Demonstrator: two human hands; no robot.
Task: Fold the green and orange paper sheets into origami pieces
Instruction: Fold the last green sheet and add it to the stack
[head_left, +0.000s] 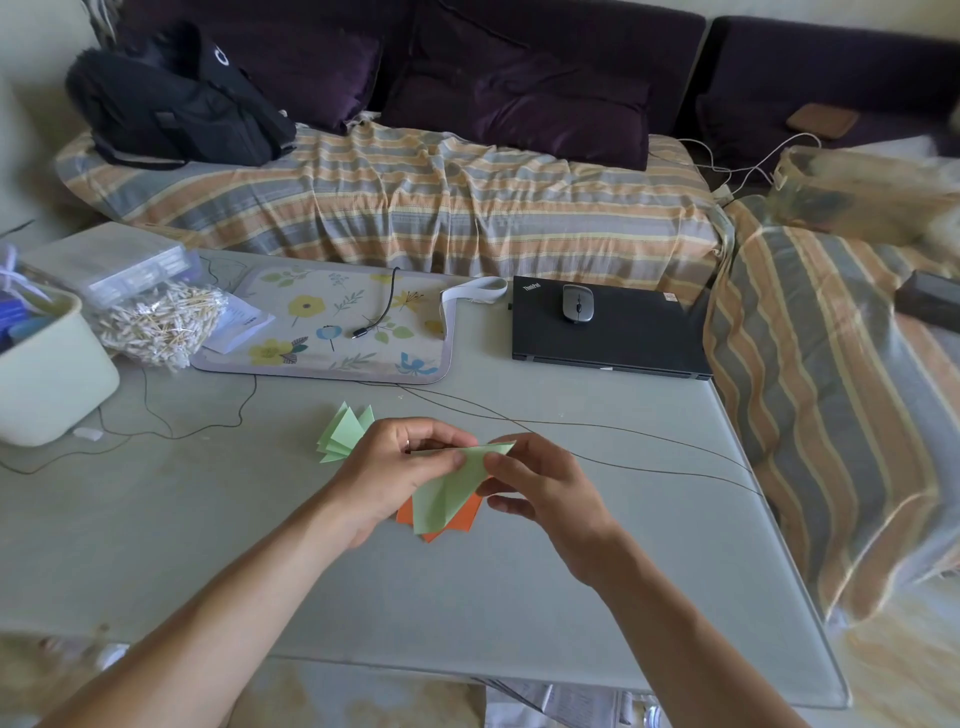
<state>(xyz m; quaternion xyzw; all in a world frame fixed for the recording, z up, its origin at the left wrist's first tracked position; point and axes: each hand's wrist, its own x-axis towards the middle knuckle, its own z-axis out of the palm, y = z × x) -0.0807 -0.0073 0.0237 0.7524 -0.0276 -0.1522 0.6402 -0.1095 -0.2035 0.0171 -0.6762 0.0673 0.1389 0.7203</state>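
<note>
A green sheet (451, 486), partly folded, is held above the table (260, 545) between both hands. It is pinched along its upper edge by the curled thumb and fingers of the left hand (400, 467), and its right corner is pinched by the fingers of the right hand (540, 488). Orange sheets (457, 519) are seen flat on the table just below the green sheet, partly hidden by it and by the left hand. A small heap of folded green pieces (340, 434) is found on the table just beyond the left hand, apart from the held sheet.

Farther back, a floral mat (337, 322) is laid on the table, with a short black cable (376, 312) across it. To its right a closed black laptop (608, 332) is placed, and a grey mouse (577, 304) is set on its lid. At the left edge a pale box (49, 379) is seen, beside a bag of cotton swabs (161, 322). Thin dark wires (571, 431) are run across the table. Behind the table a sofa is covered by a striped sheet (415, 208), with a black backpack (171, 109) on it.
</note>
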